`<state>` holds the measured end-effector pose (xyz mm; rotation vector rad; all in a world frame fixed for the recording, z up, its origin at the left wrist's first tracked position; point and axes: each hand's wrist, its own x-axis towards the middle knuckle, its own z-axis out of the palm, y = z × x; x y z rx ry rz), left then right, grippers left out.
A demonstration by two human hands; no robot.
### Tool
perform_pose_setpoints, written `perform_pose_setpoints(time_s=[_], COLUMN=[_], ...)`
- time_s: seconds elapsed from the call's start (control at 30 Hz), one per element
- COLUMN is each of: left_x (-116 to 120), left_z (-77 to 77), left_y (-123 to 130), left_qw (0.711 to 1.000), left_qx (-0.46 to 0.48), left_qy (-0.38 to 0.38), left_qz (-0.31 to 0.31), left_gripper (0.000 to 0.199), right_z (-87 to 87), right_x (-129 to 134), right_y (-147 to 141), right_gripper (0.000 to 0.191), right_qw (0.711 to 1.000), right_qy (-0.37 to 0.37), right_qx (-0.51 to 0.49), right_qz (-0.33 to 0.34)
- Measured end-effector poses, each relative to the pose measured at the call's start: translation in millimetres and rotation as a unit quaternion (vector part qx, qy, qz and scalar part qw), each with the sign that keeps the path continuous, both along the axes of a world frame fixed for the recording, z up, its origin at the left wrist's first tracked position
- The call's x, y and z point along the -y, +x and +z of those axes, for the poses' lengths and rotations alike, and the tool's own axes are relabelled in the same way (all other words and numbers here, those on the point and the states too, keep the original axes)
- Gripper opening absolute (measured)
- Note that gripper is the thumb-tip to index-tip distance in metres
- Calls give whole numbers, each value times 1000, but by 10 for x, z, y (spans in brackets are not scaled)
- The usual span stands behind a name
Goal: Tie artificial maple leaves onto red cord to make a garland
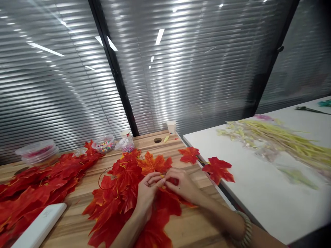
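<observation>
Over a pile of red artificial maple leaves [126,174], my left hand [148,189] and my right hand [183,186] meet fingertip to fingertip. Both are closed in a pinch on a small yellow bit [162,176], which looks like the stem of an artificial maple leaf. The fingers hide most of it. An orange-red maple leaf [153,162] lies just beyond my fingers, and more red leaves spread under my wrists. A thin, dark reddish cord loops at the left side of the pile. Right of my right hand, two red leaves [217,169] lie joined across the table's edge.
A long heap of red leaves [49,179] and a white oblong device [41,225] lie left. Behind stand clear plastic tubs [37,153], a bowl of colourful beads [104,144] and paper cups [171,127]. A white table [248,193] holding yellow-green stems [289,137] adjoins on the right.
</observation>
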<state>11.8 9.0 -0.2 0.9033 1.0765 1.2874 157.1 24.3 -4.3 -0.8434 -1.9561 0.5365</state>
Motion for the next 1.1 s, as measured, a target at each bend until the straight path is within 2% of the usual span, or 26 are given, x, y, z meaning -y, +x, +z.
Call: perform_pose_setpoints(time_s=[0.13, 0.43, 0.63, 0.77, 0.9, 1.1], left_x=[2, 46, 30, 41, 62, 54], left_z=[-28, 31, -42, -36, -17, -30], left_y=[-9, -36, -42, -13, 9, -5], left_qw=[1000, 995, 997, 998, 999, 999], left_qx=[-15, -88, -56, -31, -18, -25], left_qy=[11, 30, 38, 26, 17, 19], left_qz=[10, 39, 40, 55, 42, 22], left_gripper=[32, 34, 41, 47, 53, 52], right_z=[-18, 5, -19, -48, -55, -38], right_x=[8, 55, 23, 13, 21, 41], right_y=[-16, -47, -65, -71, -49, -18], right_gripper=[8, 11, 10, 10, 13, 25], right_qw=[1000, 999, 999, 999, 999, 999], right_qy=[-4, 22, 28, 37, 33, 24], right_qx=[13, 28, 23, 25, 14, 19], right_qz=[-4, -6, -2, 9, 16, 27])
